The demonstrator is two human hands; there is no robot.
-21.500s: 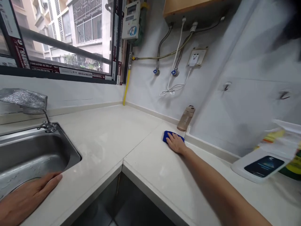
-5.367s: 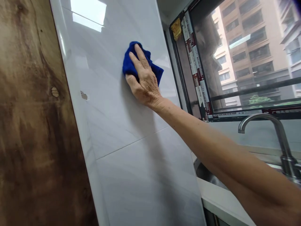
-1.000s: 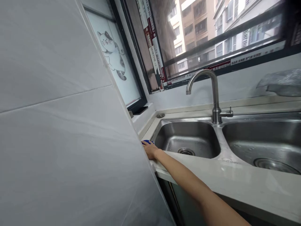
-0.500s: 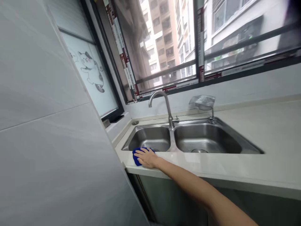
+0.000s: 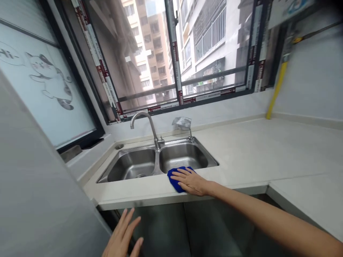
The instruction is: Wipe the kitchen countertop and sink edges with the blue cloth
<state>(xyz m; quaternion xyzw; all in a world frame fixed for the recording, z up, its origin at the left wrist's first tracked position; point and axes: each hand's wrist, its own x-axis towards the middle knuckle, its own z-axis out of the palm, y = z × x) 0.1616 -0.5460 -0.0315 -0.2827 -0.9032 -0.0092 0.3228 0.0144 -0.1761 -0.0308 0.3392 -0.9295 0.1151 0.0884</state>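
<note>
My right hand [image 5: 191,182] holds a blue cloth [image 5: 175,180] pressed down on the pale countertop [image 5: 150,189], along the strip in front of the sink. Its fingers reach over the cloth, which bunches out past the fingertips to the left and touches the sink's front edge. Low in the view, my left hand [image 5: 122,235] hovers in front of the dark cabinet, fingers spread and nothing in it. Behind the cloth lies the double-bowl steel sink [image 5: 157,162], with the right bowl nearest to it.
A curved steel faucet [image 5: 152,128] rises behind the sink. To its right stands a small fitting wrapped in plastic [image 5: 182,123]. At the left is a grey wall panel [image 5: 40,185]. A yellow pipe [image 5: 277,89] meets the counter at the back right, where the countertop turns a corner.
My right hand has slid the blue cloth rightward along the counter's front strip, from the left bowl to the right bowl. My left hand has come into view. The camera has turned right.
</note>
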